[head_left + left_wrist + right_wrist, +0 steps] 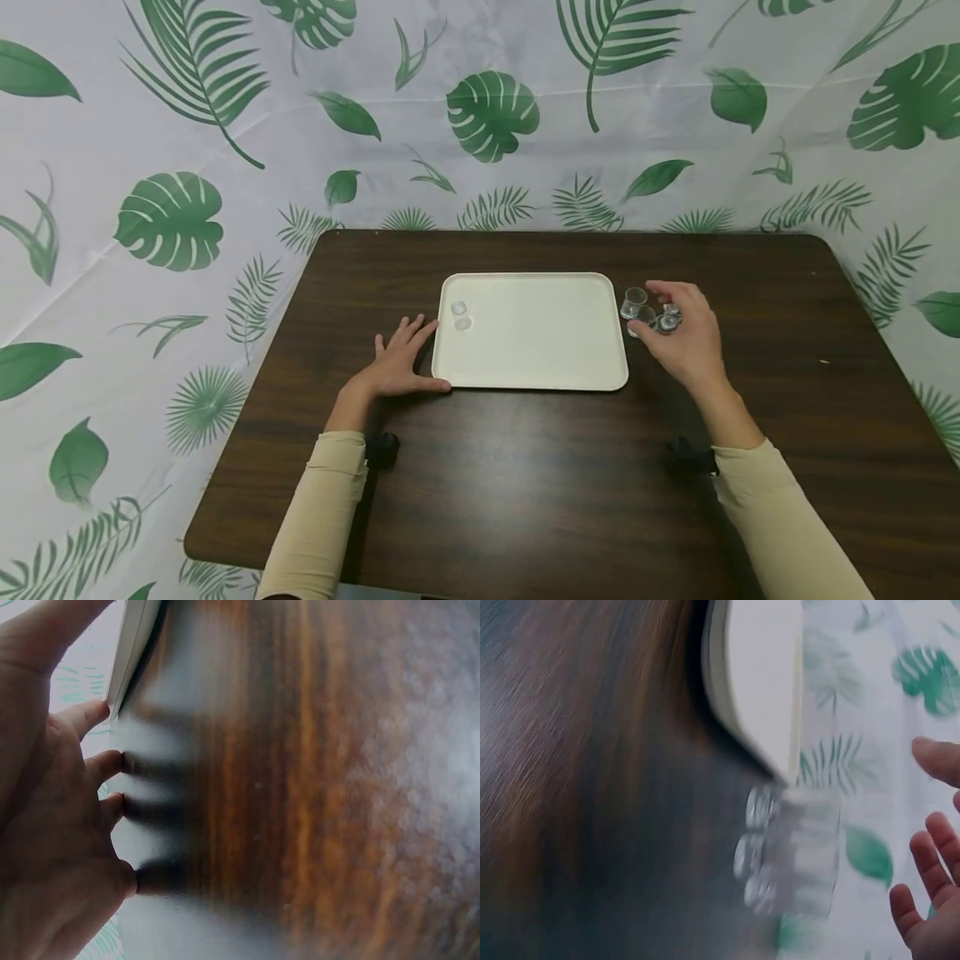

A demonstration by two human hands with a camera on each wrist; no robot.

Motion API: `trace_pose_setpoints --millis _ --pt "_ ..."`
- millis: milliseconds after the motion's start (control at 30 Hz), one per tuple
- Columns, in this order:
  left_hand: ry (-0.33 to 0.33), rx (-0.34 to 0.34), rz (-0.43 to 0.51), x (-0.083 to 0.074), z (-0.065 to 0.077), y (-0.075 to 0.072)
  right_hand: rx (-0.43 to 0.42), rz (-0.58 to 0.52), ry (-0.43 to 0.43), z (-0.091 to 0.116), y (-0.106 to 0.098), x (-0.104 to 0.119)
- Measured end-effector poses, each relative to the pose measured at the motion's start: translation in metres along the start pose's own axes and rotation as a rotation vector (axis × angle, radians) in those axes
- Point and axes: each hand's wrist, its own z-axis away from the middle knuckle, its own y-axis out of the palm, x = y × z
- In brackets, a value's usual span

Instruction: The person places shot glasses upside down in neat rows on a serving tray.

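My left hand [393, 367] rests at the lower left corner of a cream tray [540, 333], fingers spread. Its index finger and thumb touch the rim, while the other fingertips [112, 761] are down on the table in the left wrist view. Two small clear glasses [462, 323] stand near the tray's left end. Beyond the tray's right edge is a group of small clear glasses [633, 302], partly covered by my right hand [686, 337]. That hand hovers over them with thumb and fingers apart; in the right wrist view a gap separates it from the blurred glasses [810, 855].
The dark wood table [510, 475] carries the tray and glasses. A white cloth with green leaves [491, 117] hangs along its back and left sides. Bare tabletop extends in front of the tray and to the right of my right hand.
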Motion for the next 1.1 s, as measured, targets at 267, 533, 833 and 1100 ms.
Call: trace_pose_setpoints --millis 267,533,833,1100 --pt "0.006 0.006 0.005 -0.001 -0.003 -0.002 -0.096 0.021 0.307 0.024 -0.018 -0.024" --pt "-0.001 0.006 -0.003 0.001 -0.003 0.0 -0.068 -0.048 0.541 0.032 -0.008 -0.045" --pt "-0.003 0.007 -0.004 0.003 -0.003 0.001 0.077 -0.045 0.596 0.031 0.0 -0.053" --pt "-0.007 0.007 -0.004 0.003 -0.002 0.0 0.13 0.063 0.592 0.026 0.002 -0.053"
